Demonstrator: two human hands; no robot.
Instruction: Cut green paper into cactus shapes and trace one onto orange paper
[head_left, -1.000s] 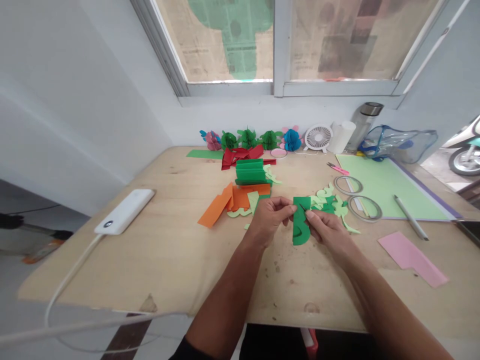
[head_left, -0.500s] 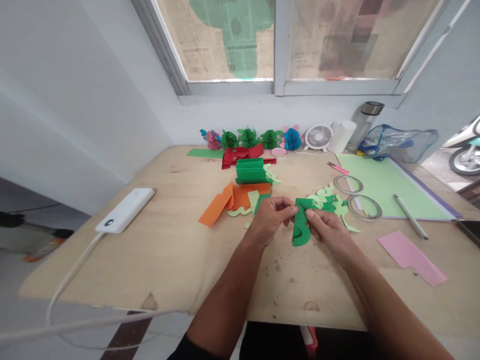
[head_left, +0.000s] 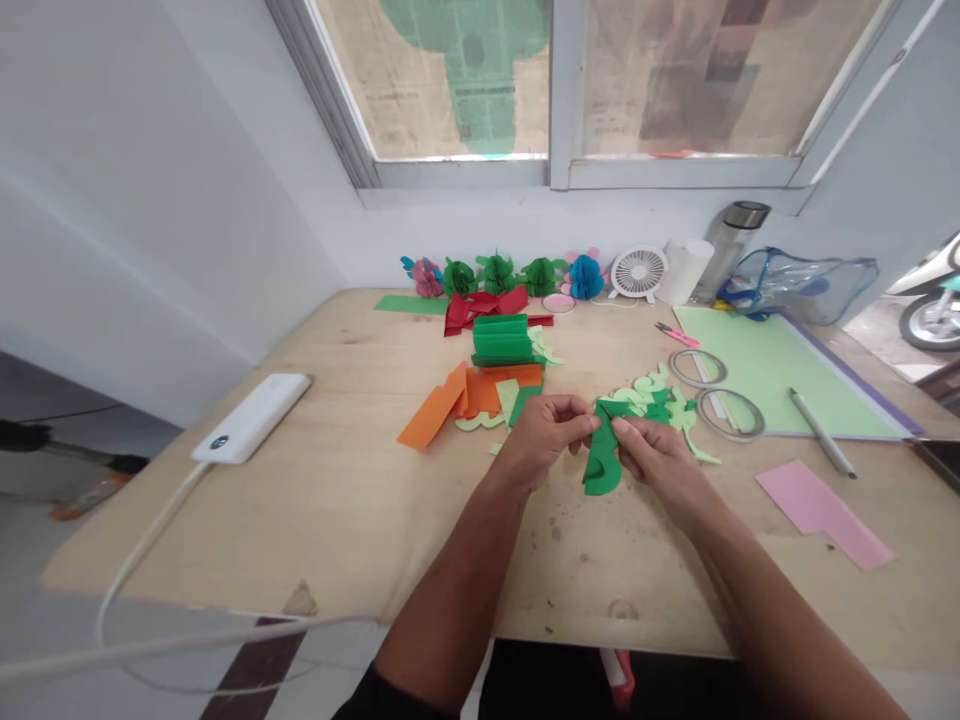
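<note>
Left hand [head_left: 544, 440], in the head view, pinches the left edge of a green paper piece [head_left: 604, 465] between thumb and fingers; the right hand [head_left: 661, 465] grips the right edge likewise, thumb on the side facing me. The piece is held between the two, over the near middle of the wooden table [head_left: 337, 500], its rounded lower end free. I cannot tell whether the dark line between the thumbs is a cut, a fold or a shadow, so I would treat it as a weak spot: light, even pressure from both sides, fingertips close to that line, edges squared before any firmer pinch. A sideways tug could tear it, I judge, and I would leave the curved end loose so it does not crease.

Counting the rest from my end: five paper ornaments [head_left: 496, 272] along the wall [head_left: 450, 225], two grey rings [head_left: 731, 436], one pen [head_left: 821, 432], one pair of pink snips [head_left: 684, 338], one pink sheet [head_left: 821, 515], one white fan [head_left: 639, 272], one bottle [head_left: 731, 250] and one white power bank [head_left: 255, 418]. Red strips [head_left: 487, 308], orange pieces [head_left: 435, 415] and pale green cut-outs [head_left: 651, 385] overlap too much for me to number; the pleated green stack [head_left: 501, 338] reads as one.
</note>
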